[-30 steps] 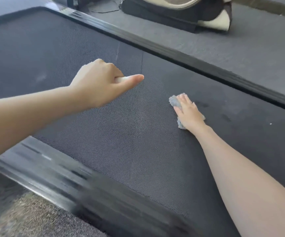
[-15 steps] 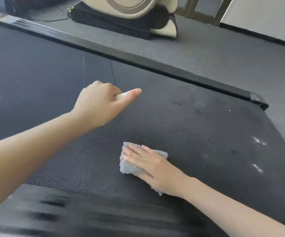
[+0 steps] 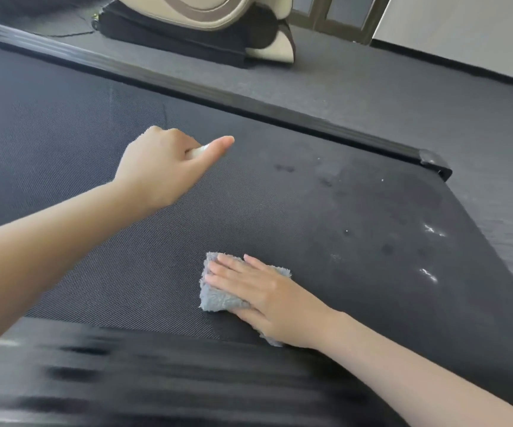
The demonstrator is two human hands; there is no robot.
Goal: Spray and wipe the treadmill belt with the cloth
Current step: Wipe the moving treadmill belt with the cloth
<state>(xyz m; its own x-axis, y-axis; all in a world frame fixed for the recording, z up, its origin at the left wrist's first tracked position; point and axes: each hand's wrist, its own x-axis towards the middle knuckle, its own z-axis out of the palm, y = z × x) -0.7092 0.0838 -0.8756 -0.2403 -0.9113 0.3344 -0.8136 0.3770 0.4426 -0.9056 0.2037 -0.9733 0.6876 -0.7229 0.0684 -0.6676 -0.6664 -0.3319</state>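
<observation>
- One risk sits at the left. The left hand [image 3: 159,167] hangs over the belt [image 3: 326,229] with its fingers curled round a small white thing [image 3: 196,151] and the thumb stretched forward. It is probably the sprayer, though most of it is hidden. If its nozzle points wide, spray could land on the far rail [image 3: 249,106] or the floor [image 3: 403,97].
- The cloth [image 3: 218,298] lies bunched on the near part of the belt, close to the blurred near rail [image 3: 156,380]. A stroke toward the person could drag it onto that rail and waste the pass.
- The right hand [image 3: 258,291] presses flat on the cloth, fingers straight and close together, pinching nothing. On the rough weave the cloth could roll up or slip out from under the palm.
- Dark, damp-looking spots [image 3: 284,168] sit well apart from the cloth, nearer the far rail. Short strokes could leave them.
- White marks [image 3: 430,274] near the belt's right end are farthest off and easiest to skip.
</observation>
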